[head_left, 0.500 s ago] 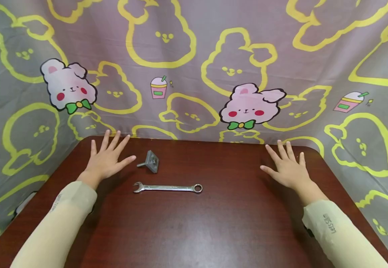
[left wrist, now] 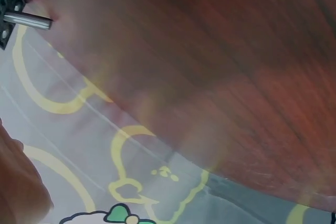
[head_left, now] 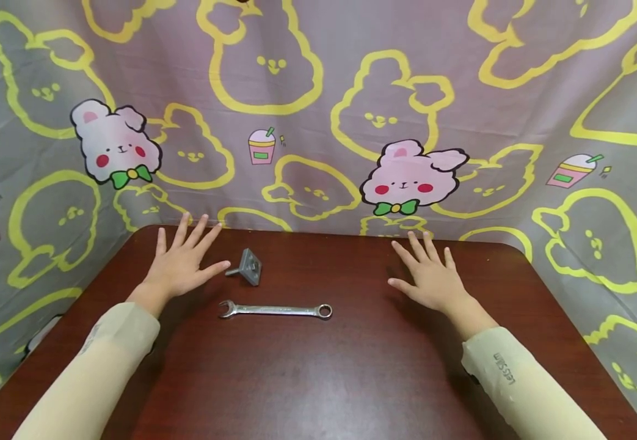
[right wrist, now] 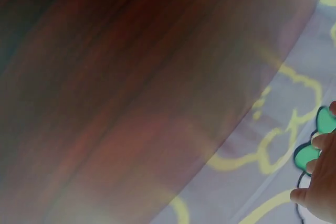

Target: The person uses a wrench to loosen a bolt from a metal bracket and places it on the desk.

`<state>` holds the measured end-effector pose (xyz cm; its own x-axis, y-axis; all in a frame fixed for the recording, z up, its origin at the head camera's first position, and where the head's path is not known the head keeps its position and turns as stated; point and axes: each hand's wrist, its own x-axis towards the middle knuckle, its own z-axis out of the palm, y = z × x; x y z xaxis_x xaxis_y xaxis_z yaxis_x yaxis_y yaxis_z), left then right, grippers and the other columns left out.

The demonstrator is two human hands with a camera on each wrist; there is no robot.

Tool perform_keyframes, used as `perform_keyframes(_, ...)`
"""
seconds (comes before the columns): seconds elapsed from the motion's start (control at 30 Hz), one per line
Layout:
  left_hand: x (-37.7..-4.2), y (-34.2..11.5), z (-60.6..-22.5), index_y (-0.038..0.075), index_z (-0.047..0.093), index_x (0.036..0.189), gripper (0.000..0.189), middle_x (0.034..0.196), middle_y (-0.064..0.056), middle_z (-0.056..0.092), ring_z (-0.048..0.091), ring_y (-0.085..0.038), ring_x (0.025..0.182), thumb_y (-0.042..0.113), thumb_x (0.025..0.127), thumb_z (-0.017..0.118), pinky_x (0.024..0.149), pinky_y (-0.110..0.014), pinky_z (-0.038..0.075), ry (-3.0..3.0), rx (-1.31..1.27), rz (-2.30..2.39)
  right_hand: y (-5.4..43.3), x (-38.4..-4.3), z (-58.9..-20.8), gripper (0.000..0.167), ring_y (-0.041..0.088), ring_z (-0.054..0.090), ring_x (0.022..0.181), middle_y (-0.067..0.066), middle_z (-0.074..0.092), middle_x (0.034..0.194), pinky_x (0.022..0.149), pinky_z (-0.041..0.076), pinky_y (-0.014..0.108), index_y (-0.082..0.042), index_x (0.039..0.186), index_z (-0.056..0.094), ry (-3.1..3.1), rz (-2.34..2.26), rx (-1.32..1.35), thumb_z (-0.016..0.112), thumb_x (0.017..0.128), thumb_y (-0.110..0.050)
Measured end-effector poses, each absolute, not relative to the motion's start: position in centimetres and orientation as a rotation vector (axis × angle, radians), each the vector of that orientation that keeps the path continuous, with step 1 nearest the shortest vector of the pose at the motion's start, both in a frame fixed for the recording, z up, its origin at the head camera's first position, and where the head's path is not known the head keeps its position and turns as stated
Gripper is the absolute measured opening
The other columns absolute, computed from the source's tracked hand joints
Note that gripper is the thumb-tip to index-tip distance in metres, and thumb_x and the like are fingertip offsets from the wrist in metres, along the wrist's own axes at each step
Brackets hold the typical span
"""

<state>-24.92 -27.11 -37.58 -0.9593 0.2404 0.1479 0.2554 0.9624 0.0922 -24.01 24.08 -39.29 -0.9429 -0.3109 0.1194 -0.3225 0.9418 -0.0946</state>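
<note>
My left hand [head_left: 178, 266] spreads its fingers above the far left part of the table, holding nothing. Its thumb points toward a small grey square plate [head_left: 251, 267] with a metal rod sticking out of one face; the left wrist view shows this plate [left wrist: 11, 11] and its rod at the upper left edge. Nearer to me a combination wrench [head_left: 275, 310] lies crosswise, its open jaw to the left and its ring end to the right. On the right, my right hand [head_left: 432, 276] hovers palm down with fingers fanned out, also holding nothing; the right wrist view catches its fingers [right wrist: 320, 182].
The dark red-brown wooden table [head_left: 296, 373] has rounded far corners. A grey cloth [head_left: 307, 134] printed with yellow outlines and rabbit faces hangs behind it and along both sides.
My right hand has moved left over the table, toward the middle. My left hand has shifted slightly right, closer to the grey plate. The plate and wrench lie where they were.
</note>
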Motion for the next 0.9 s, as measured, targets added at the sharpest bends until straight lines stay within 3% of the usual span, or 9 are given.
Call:
perform_keyframes(0.13,-24.8,-26.6,-37.3,0.028,0.016,0.16,0.09,0.169,-0.005,0.001,-0.018,-0.033,0.154,0.074,0.089,0.045,0.114,-0.073,-0.015,-2.948,-0.413,-0.176,21.9,-24.0,-39.2,0.082,0.041,0.0,0.154,0.011,0.009,0.168,0.115,0.01,0.075,-0.027,0.158,0.026,-2.98,0.183,0.559,0.06,0.091,-0.058)
perform_keyframes(0.37,-24.8,-25.9,-37.5,0.028,0.015,0.16,0.09,0.169,-0.004,0.003,-0.022,-0.03,0.153,0.067,0.089,0.055,0.114,-0.073,-0.014,-2.946,-0.514,-0.283,17.9,-23.9,-38.9,0.077,0.04,0.008,0.154,0.01,0.018,0.167,0.115,0.02,0.073,-0.025,0.155,0.034,-2.953,0.251,0.667,0.063,0.09,-0.054)
perform_keyframes(0.7,-25.3,-24.2,-37.8,0.019,0.021,0.159,0.094,0.167,-0.006,0.017,-0.004,-0.034,0.155,0.056,0.087,0.067,0.117,-0.071,0.002,-2.969,-0.624,-0.405,12.8,-23.8,-38.7,0.073,0.042,0.029,0.148,0.01,0.033,0.161,0.105,0.04,0.067,-0.024,0.152,0.041,-2.924,0.355,0.864,0.066,0.089,-0.052)
perform_keyframes(0.9,-25.5,-23.6,-38.3,0.017,0.027,0.157,0.092,0.164,-0.007,0.027,0.007,-0.037,0.154,0.053,0.085,0.071,0.115,-0.073,0.012,-2.973,-0.648,-0.46,10.6,-23.4,-38.6,0.073,0.033,0.042,0.139,0.007,0.044,0.153,0.1,0.047,0.062,-0.025,0.15,0.044,-2.97,0.485,0.997,0.072,0.087,-0.046)
